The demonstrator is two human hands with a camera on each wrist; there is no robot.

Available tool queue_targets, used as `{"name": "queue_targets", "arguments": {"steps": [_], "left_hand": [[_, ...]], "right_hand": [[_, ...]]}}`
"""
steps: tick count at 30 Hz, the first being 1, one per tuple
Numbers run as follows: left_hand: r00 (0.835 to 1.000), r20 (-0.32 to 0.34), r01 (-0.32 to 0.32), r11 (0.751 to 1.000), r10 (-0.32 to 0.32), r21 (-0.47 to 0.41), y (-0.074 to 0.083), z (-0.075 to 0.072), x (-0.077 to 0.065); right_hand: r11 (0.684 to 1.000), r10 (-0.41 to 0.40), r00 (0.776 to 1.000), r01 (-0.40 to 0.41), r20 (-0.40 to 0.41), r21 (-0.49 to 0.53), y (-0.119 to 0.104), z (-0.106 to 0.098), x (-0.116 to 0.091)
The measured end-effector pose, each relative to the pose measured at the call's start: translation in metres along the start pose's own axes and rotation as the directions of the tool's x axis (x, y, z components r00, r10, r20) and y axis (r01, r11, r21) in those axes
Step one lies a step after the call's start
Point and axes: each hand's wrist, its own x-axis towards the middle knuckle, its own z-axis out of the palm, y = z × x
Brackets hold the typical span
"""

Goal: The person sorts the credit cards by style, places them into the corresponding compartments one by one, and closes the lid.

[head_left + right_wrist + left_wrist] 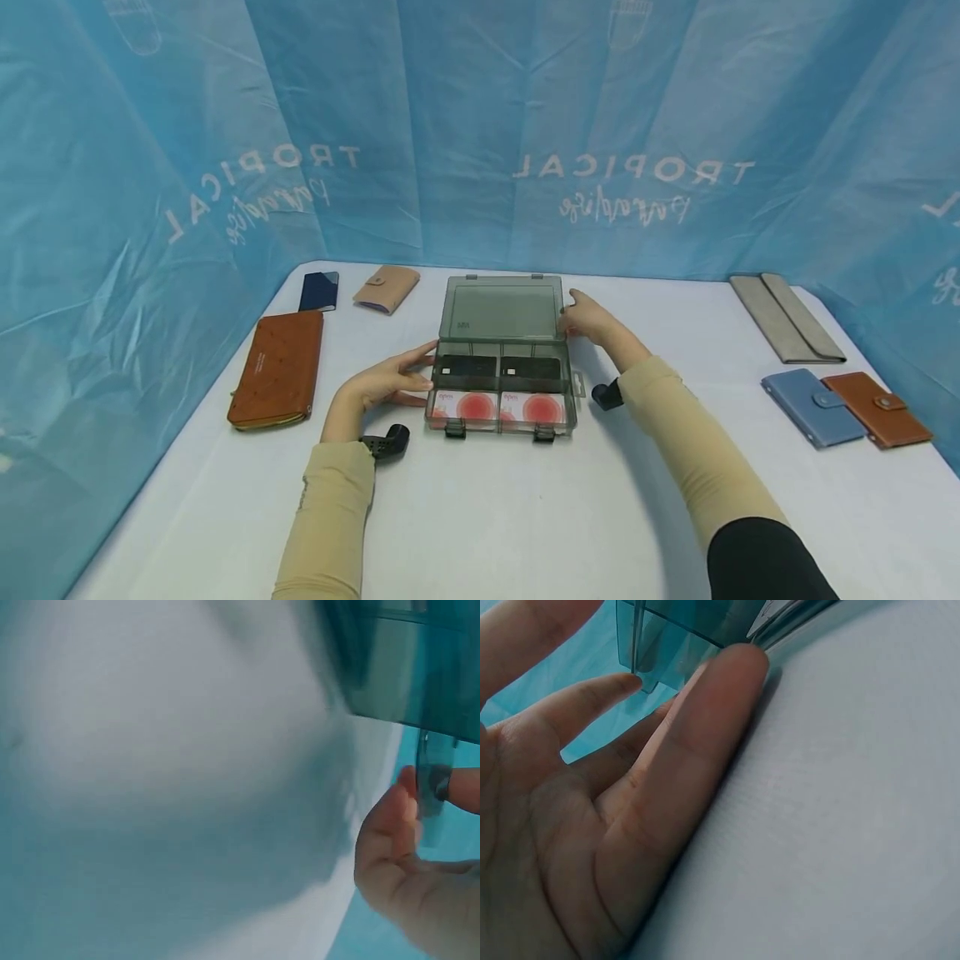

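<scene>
A translucent grey-green plastic storage box point(500, 431) lies on the table with its lid point(501, 308) swung back. Two black cards point(467, 367) fill its rear compartments, and white cards with red circles point(466, 407) fill the front ones. My left hand point(386, 379) is against the box's left side, thumb and fingers spread; in the left wrist view its fingers point(697, 735) are fairly straight. At the lid's right edge, my right hand point(588, 319) pinches the plastic between thumb and fingers, as the right wrist view shows.
On the left lie a brown wallet point(276, 368), a dark blue card holder point(319, 291) and a tan snap wallet point(387, 288). A grey folded case point(787, 318), a blue wallet point(812, 407) and a brown snap wallet point(877, 408) are on the right. Blue curtains point(465, 125) border the white table.
</scene>
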Motion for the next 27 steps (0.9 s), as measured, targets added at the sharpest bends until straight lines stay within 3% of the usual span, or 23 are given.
{"name": "queue_targets", "arguments": {"steps": [3,5,8,11,14,15,18,20,22,24,25,27], "left_hand": [[1.000,-0.008,0.009,1.000,-0.009,0.017,0.002,-0.001,0.000],[1.000,-0.006,0.007,1.000,-0.007,0.025,0.001,-0.002,0.000],[1.000,0.006,0.000,1.000,0.000,0.031,0.001,-0.003,0.000],[0.999,0.029,-0.021,0.999,0.020,0.038,-0.001,-0.004,-0.001],[0.998,0.050,-0.043,0.999,0.042,0.027,-0.001,-0.006,-0.003],[0.997,0.048,-0.056,0.998,0.055,0.019,0.000,-0.008,-0.005],[0.992,0.002,-0.124,0.992,0.124,0.017,0.011,-0.014,-0.020],[0.978,-0.068,-0.190,0.977,0.197,0.092,0.025,-0.015,-0.035],[0.950,-0.128,-0.252,0.942,0.284,0.221,0.041,-0.008,-0.048],[0.918,-0.147,-0.284,0.870,0.368,0.402,0.055,0.006,-0.058],[0.907,-0.138,-0.283,0.817,0.398,0.502,0.059,0.015,-0.062],[0.889,-0.075,-0.283,0.670,0.452,0.686,0.062,0.034,-0.067]], "right_hand": [[0.986,-0.068,0.998,0.065,0.014,0.153,-0.009,-0.003,-0.004],[0.949,-0.162,0.987,0.152,0.014,0.278,-0.015,-0.005,-0.009],[0.869,-0.355,0.935,0.339,-0.024,0.360,-0.023,-0.008,-0.022],[0.807,-0.552,0.833,0.547,-0.047,0.220,-0.028,-0.008,-0.044],[0.729,-0.683,0.730,0.680,-0.014,-0.077,-0.026,-0.005,-0.072],[0.696,-0.708,0.706,0.700,0.008,-0.162,-0.024,-0.003,-0.081],[0.591,-0.747,0.659,0.717,0.086,-0.370,-0.013,0.004,-0.108],[0.507,-0.764,0.627,0.729,0.152,-0.459,-0.004,0.009,-0.123],[0.383,-0.780,0.581,0.738,0.233,-0.556,0.004,0.014,-0.135],[0.215,-0.795,0.510,0.742,0.328,-0.635,0.012,0.018,-0.143],[0.126,-0.794,0.475,0.739,0.380,-0.662,0.015,0.021,-0.147],[-0.024,-0.771,0.427,0.723,0.474,-0.690,0.023,0.025,-0.152]]}}
